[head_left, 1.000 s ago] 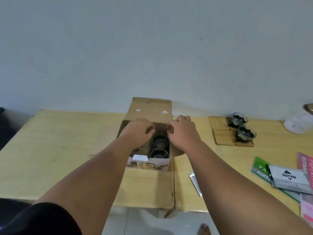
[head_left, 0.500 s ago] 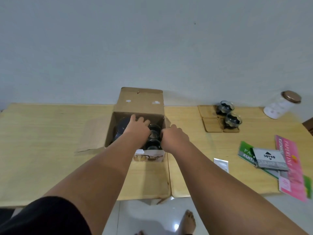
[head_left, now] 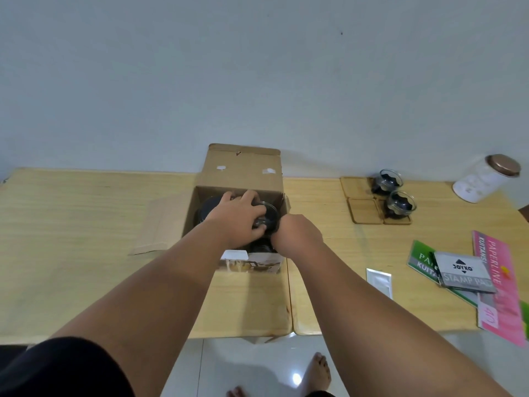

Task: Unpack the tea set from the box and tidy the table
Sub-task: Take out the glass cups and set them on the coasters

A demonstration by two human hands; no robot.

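An open cardboard box stands on the wooden table, its back flap upright. My left hand reaches into the box and curls its fingers on a glass tea cup with a dark inside. My right hand is at the box's right wall with its fingers inside, next to the same cup; what they hold is hidden. A dark round piece lies in the box's left part. Two unpacked glass cups sit on wooden coasters to the right.
A white jar with a brown lid lies at the far right. A stamp pad box, green and pink paper packs and a small white sachet lie at the front right. A loose box flap rests left of the box.
My left hand has closed further onto the glass cup inside the box. My right hand has stayed at the box's right side. The view has shifted slightly.
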